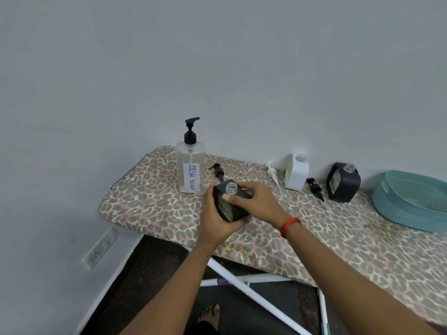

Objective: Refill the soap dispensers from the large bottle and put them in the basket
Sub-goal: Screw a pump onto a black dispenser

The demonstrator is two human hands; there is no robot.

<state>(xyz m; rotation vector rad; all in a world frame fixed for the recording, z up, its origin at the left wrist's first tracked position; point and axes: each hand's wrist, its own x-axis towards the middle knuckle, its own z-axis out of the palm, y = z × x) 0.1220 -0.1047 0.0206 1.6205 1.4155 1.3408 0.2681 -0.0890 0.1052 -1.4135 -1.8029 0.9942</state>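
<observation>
Head: black dispenser (231, 201) upright, neck upward.

Uncapped black dispenser (227, 212) tilts just right of the upright clear dish-soap bottle (190, 170); teal basket (396, 213) lies far right.

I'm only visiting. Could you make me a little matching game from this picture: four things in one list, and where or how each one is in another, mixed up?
Things:
1. DISH SOAP bottle
2. white dispenser
3. teal basket
4. black dispenser nearest that bottle

States:
A. at the far right end of the board
B. gripped by the left hand and right hand
C. black pump screwed on
D. neck open, white pump lying beside it

Pairs: 1-C, 2-D, 3-A, 4-B.
</observation>
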